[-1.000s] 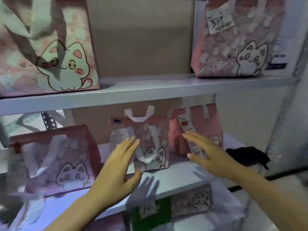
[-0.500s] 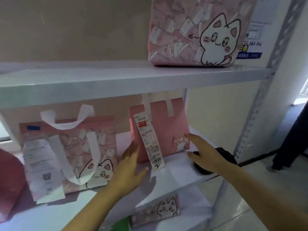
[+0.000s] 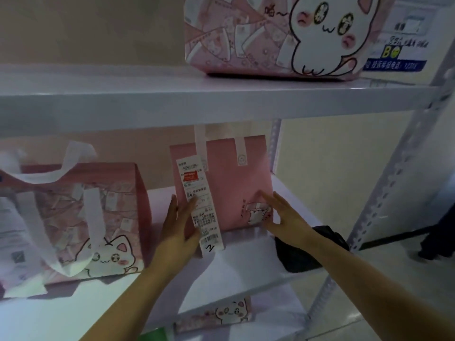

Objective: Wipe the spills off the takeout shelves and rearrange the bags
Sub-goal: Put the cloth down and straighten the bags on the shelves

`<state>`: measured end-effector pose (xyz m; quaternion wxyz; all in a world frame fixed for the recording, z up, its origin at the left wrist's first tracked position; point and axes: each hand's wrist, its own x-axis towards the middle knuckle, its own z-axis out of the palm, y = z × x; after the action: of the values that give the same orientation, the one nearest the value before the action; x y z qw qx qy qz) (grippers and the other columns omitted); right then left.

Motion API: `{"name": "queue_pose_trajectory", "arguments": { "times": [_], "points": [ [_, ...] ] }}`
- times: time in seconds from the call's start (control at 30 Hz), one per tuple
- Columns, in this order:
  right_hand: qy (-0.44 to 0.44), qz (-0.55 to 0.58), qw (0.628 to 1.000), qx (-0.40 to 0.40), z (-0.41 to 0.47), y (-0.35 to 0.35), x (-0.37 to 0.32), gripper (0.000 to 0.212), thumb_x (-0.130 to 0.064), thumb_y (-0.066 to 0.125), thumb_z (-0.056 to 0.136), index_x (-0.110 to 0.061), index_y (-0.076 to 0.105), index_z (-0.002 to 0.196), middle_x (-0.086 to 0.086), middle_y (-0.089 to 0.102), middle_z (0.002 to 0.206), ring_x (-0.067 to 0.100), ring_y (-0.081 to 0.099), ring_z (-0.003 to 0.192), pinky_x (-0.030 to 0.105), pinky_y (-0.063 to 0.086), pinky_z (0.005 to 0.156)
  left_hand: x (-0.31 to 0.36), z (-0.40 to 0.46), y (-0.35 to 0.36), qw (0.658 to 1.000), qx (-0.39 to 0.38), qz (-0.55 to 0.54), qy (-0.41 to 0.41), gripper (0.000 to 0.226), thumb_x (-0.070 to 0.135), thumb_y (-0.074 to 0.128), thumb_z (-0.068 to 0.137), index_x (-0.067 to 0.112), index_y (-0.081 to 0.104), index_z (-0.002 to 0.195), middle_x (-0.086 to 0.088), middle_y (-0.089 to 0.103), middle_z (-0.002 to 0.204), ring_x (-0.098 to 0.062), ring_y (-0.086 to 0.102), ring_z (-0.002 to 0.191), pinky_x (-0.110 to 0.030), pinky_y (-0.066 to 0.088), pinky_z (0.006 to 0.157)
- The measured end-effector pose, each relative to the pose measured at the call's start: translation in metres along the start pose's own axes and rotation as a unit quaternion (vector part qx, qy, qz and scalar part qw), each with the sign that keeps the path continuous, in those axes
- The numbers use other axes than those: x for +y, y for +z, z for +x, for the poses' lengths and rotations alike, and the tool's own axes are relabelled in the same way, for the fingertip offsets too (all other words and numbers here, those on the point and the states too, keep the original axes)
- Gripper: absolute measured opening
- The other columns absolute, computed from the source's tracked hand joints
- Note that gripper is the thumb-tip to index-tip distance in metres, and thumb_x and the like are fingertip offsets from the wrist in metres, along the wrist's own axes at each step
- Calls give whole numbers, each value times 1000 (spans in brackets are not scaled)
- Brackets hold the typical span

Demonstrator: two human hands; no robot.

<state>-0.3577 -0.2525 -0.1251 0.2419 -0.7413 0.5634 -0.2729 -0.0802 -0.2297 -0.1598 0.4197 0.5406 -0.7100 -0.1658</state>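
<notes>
Honestly this looks like the rearranging half of the job, and not far in. Both hands are on the plain pink bag standing on the middle shelf: left hand flat against its left front edge next to the receipt, right hand with straight fingers pressed on the lower right corner by the little cat print. Neither is really curled round anything, just open palms bracketing it. Can't see any spill on the shelf from here, and nobody's holding a cloth, so I'd guess wiping is either done or waiting; the dark thing lying just right of the bag might be a rag, can't tell. Bag stands upright, long axis vertical, handles up under the top shelf, printed face toward the camera. Cat bag to the left sits apart from it, another up top, so spacing probably still needs sorting.
</notes>
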Motion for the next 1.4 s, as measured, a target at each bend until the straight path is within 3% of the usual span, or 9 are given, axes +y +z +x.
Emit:
{"name": "queue_pose_trajectory", "arguments": {
  "times": [0.1,0.23,0.33,0.47,0.53,0.83,1.03,1.23,1.4],
  "points": [
    [-15,91,996,19,-2,1,-4,66,-17,64,87,-60,29,121,-10,34,143,11,39,129,23,41,97,4,-7,-2,1000,19,-19,-4,65,8,62,87,39,39,139,3,20,152,-14,31,138,-33,41,106],
    [-62,130,987,75,-16,-3,-16,59,-6,64,85,-53,43,114,-16,43,127,5,43,121,25,48,95,20,-17,-11,999,48,8,-1,62,7,64,85,37,45,136,1,28,145,-7,41,124,3,28,93],
    [-75,156,982,76,-34,-9,-27,55,-6,62,86,-50,48,115,-27,42,124,-1,44,120,17,44,89,35,-26,-19,999,48,-15,6,63,8,67,83,35,46,136,-1,26,145,-6,42,115,10,27,83],
    [-101,154,980,74,-60,-17,-44,53,-6,60,88,-42,43,123,-34,38,124,-24,37,112,3,35,85,52,-40,-30,998,56,-26,33,67,7,68,82,44,40,131,4,26,140,-6,32,124,-9,25,101],
    [-101,154,980,70,-76,-17,-51,54,-6,60,89,-40,40,125,-34,34,125,-30,34,109,-3,34,82,59,-52,-39,998,42,-35,25,67,10,66,84,47,35,129,5,24,139,-6,28,126,-2,21,98],
    [-81,164,978,98,-148,-2,-73,61,6,62,84,-34,45,127,-7,43,133,-12,47,113,5,43,83,70,-122,-62,998,-20,-48,21,63,30,57,76,51,36,132,15,20,140,-5,23,129,-41,35,110],
    [-69,147,979,126,-211,15,-94,65,2,65,83,-49,49,121,-6,46,130,-5,49,113,8,45,84,73,-172,-81,996,-42,-75,24,66,28,60,73,52,41,131,20,16,142,-14,19,138,-45,41,105],
    [-67,166,972,153,-268,31,-127,57,1,64,84,-37,50,123,-6,44,136,-11,48,113,5,44,80,85,-223,-110,995,-42,-75,44,65,46,51,68,58,37,130,22,11,147,-15,19,140,-45,47,99],
    [-93,140,971,170,-300,39,-156,63,-9,64,87,-47,41,132,-12,40,143,-1,42,126,24,43,101,107,-246,-147,994,6,-67,85,69,42,55,75,51,28,138,23,14,147,-6,21,136,-44,48,98]
  ]
}}
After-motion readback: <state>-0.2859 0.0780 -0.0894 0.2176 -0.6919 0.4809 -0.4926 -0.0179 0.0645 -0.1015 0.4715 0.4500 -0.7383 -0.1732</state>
